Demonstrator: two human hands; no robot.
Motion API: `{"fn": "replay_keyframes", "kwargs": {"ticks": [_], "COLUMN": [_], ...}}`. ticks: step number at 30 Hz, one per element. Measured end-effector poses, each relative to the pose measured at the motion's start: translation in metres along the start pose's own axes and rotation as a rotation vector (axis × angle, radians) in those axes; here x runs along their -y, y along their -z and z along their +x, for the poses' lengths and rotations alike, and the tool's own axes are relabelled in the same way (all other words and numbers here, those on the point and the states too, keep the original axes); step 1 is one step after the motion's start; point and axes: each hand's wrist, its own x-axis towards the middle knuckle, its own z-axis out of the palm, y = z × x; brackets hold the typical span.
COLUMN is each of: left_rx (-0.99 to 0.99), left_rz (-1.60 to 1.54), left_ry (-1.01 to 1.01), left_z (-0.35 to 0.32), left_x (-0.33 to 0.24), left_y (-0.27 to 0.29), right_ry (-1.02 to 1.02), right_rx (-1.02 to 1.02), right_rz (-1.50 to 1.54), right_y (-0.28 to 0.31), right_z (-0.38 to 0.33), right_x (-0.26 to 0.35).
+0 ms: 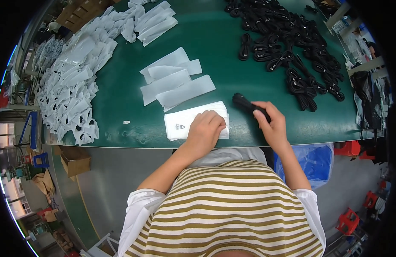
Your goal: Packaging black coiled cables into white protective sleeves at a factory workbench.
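Note:
A coiled black cable bundle [244, 103] is gripped in my right hand [272, 125], its far end pointing up and left over the green table. My left hand [205, 132] lies on a stack of flat white bags [176, 125] at the table's front edge. Its fingers are curled together at the right end of the top bag and appear to pinch it; the fingertips are partly hidden. Behind the stack, several white pouches [187, 91] lie overlapping, with bulges too faint to tell their contents.
A large heap of white pouches [71, 81] covers the table's left side. Many black cable bundles [287, 47] are piled at the back right. A small white piece [126, 122] lies left of the stack. Below the table's right edge hangs a blue bag-lined bin [313, 165].

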Motion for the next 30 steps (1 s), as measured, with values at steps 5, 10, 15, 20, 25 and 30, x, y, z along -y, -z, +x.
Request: {"fn": "replay_keyframes", "kwargs": {"ticks": [5, 10, 15, 20, 25, 30], "left_rx": [-0.081, -0.139, -0.119, -0.191, -0.316, -0.637], "left_rz": [-0.28, -0.441, -0.237, -0.231, -0.468, -0.91], "left_ry": [0.206, 0.219, -0.058, -0.006, 0.169, 0.31], "left_z": [-0.005, -0.004, 0.004, 0.01, 0.016, 0.034], "left_x": [0.003, 0.0, -0.016, -0.02, -0.007, 0.026], "left_y": [-0.003, -0.003, 0.006, 0.018, 0.045, 0.106], "right_ry": [0.286, 0.204, 0.009, 0.239, 0.156, 0.335], "right_rx": [-0.003, 0.252, 0.319, 0.253, 0.051, -0.355], "right_rz": [-0.139, -0.182, 0.074, 0.067, 0.353, -0.521], "right_y": [0.004, 0.011, 0.0, -0.014, -0.025, 0.032], "right_z": [-0.016, -0.021, -0.026, -0.016, -0.011, 0.02], "right_x": [0.014, 0.02, 0.011, 0.021, 0.032, -0.011]}}
